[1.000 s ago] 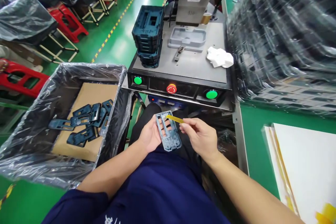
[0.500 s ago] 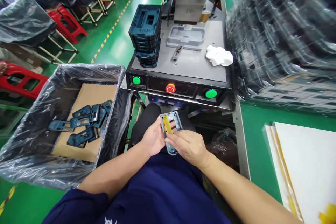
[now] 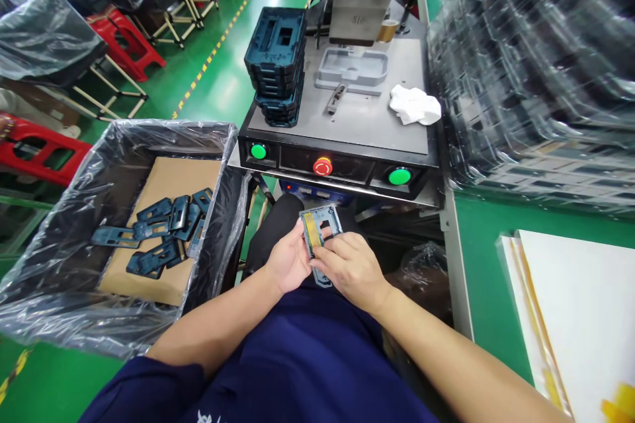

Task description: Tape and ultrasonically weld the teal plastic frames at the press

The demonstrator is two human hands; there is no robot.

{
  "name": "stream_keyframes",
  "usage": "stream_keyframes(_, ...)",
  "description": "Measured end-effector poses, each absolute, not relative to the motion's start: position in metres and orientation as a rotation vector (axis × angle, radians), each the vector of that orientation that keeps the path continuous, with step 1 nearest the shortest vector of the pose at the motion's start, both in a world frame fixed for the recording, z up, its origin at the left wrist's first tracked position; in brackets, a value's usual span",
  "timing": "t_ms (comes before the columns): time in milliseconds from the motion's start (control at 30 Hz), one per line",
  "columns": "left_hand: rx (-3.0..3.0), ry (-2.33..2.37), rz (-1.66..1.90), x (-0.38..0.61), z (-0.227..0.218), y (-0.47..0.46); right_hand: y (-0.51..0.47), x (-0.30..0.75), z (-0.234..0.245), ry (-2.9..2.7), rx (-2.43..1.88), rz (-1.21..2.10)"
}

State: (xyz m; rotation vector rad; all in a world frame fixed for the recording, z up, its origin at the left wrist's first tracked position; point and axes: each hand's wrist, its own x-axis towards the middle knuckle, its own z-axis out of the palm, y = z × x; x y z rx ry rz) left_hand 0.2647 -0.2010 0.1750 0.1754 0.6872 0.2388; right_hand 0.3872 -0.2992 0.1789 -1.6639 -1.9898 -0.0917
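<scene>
Above my lap, a grey-blue plastic housing (image 3: 325, 214) with a rectangular window rests in my left hand (image 3: 288, 259), whose fingers wrap round its left edge and underside. A translucent yellow strip (image 3: 312, 229) lies lengthwise along the left side of the housing. Bent over the housing from the right, my right hand (image 3: 354, 271) has its fingertips closed at the strip's lower end. Those fingers hide part of the housing's lower half.
A press table (image 3: 367, 129) with green buttons and a red stop button stands ahead, bearing stacked dark housings (image 3: 275, 46), a grey fixture (image 3: 352, 66) and white cloth (image 3: 415, 106). Left is a plastic-lined bin (image 3: 116, 139) with several parts; right, wrapped stacks (image 3: 536, 79) and white sheets (image 3: 585, 304).
The yellow strip has shifted slightly left and now lies flatter and more in line with the housing. My right fingers have curled in more, and the housing has risen slightly.
</scene>
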Motion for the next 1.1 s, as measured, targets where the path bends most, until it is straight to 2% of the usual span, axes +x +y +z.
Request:
stream_keyframes(433, 0.169, 0.643, 0.397, 0.266, 0.181, -0.198, -0.302, 0.384, 0.184, -1.745, -1.843, -0.033)
stream_keyframes(667, 0.131, 0.665, 0.53, 0.269, 0.185, -0.191, -0.304, 0.382, 0.182, -1.651, -2.066, 0.23)
stream_keyframes(800, 0.244, 0.629, 0.515, 0.264, 0.182, -0.184, -0.295, 0.404, 0.197, -1.701, -2.004, 0.213)
stream_keyframes(933, 0.556, 0.784, 0.578, 0.259, 0.157, -0.173, -0.269, 0.453, 0.233, -1.718, -1.984, 0.062)
stream_keyframes(1100, 0.844, 1.006, 0.478, 0.253, 0.099, -0.163, -0.209, 0.523, 0.282, -1.659, -2.096, 0.0)
